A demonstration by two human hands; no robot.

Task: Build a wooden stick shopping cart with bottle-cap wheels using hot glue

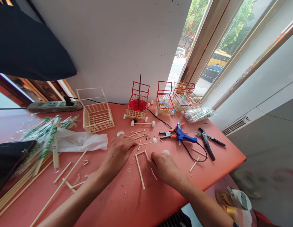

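A three-sided frame of thin wooden sticks [140, 171] lies on the red table, its open end toward me. My right hand [164, 167] rests at the frame's right side, fingers bent against that stick; whether they grip it is hard to tell. To the upper left of the frame, my left hand [120, 150] is over the table with fingers curled together near a short stick; anything between the fingertips is too small to name. Beyond the hands lie a stick with a white wheel [155, 141], short cut pieces [139, 136] and a white disc [165, 152].
Wooden basket cart [99, 118], red-trimmed carts [137, 108] and a wheeled axle [143, 123] stand behind. Blue glue gun [181, 135], pliers [167, 135] and black cutters [206, 143] lie right. Wrapped chopsticks [47, 135], long sticks [61, 183] and a phone [11, 157] lie left.
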